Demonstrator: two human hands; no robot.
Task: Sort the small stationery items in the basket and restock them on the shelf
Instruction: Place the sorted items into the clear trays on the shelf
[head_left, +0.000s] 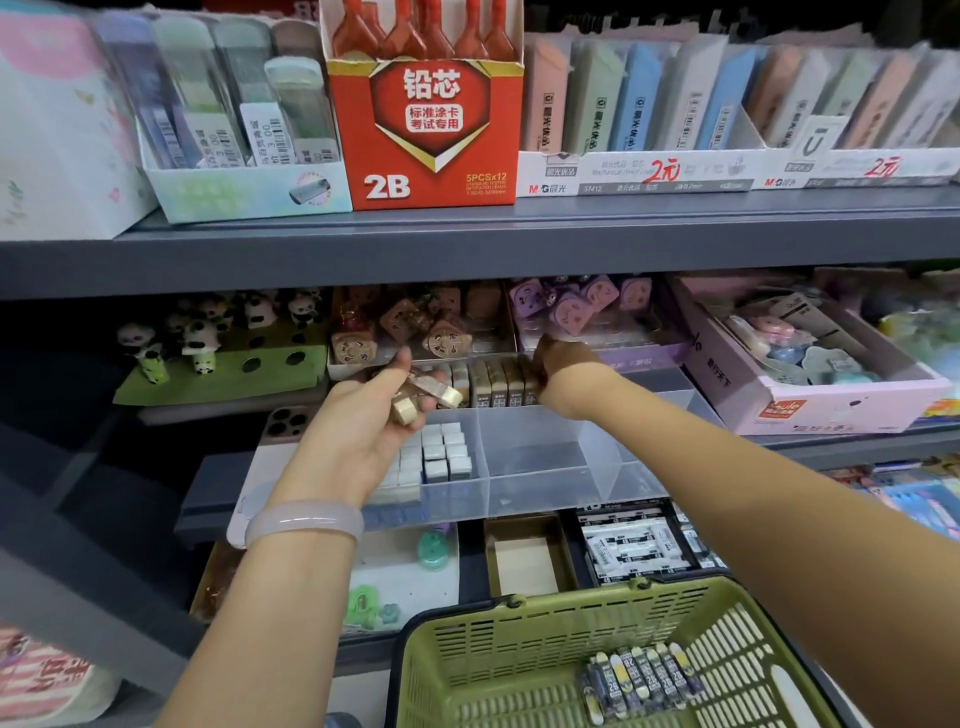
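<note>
My left hand (374, 415) is palm up over the clear divided tray (550, 467), shut on a few small beige erasers (434, 395). My right hand (563, 364) reaches into the back of the tray, bent down at the wrist against a row of brown and beige erasers (498, 382); its fingers are hidden. White erasers (441, 449) fill the tray's front left compartment. The green basket (467, 670) sits at the bottom, holding a bundle of 2B lead tubes (641, 675).
Above the grey shelf edge (467, 244) stand a red 2B lead box (431, 119) and pastel lead cases (675, 98). Panda figures (208, 332) sit to the left, a pink box (821, 364) to the right. Black-and-white packs (634, 540) lie below.
</note>
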